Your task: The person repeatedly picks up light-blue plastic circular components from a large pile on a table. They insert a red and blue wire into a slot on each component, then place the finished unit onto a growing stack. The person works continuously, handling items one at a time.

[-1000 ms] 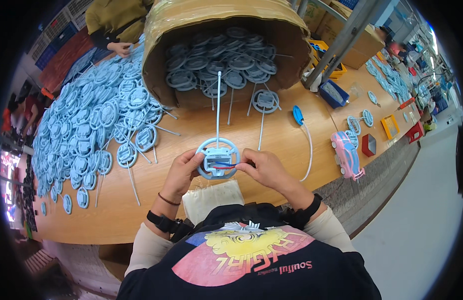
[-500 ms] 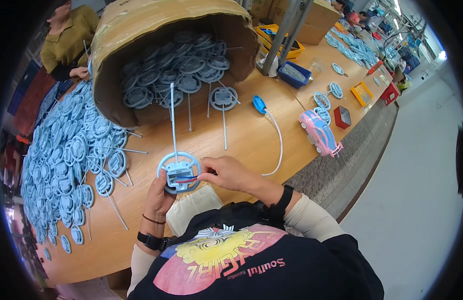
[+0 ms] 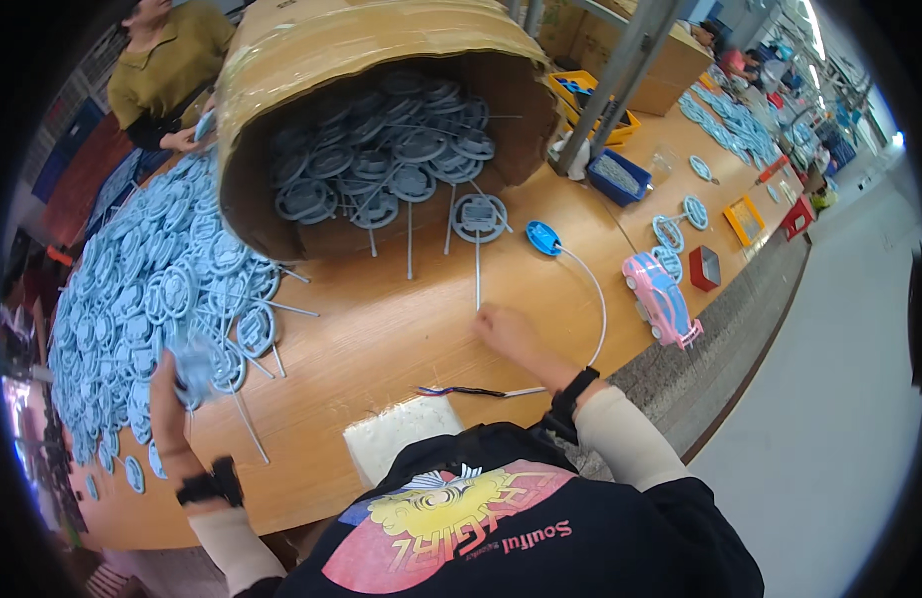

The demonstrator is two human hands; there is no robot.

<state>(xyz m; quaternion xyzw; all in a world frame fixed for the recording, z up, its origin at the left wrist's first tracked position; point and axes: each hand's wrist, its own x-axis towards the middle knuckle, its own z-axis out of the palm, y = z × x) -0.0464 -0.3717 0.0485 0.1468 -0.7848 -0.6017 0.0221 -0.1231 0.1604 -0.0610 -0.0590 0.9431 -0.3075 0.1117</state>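
Blue wheel, blurred, is gripped by the fingers of the left hand at the near edge of the pile. The right hand is held with fingers curled at the tip of a second wheel's rod; whether the rod is gripped cannot be told. Wires are seen on the counter, near a white pad.

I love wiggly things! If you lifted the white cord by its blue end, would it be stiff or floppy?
The white cord is probably floppy, since it curves across the table. Its blue end is likely stiff: it looks like moulded plastic. Its thin, splayed wires might bend easily.
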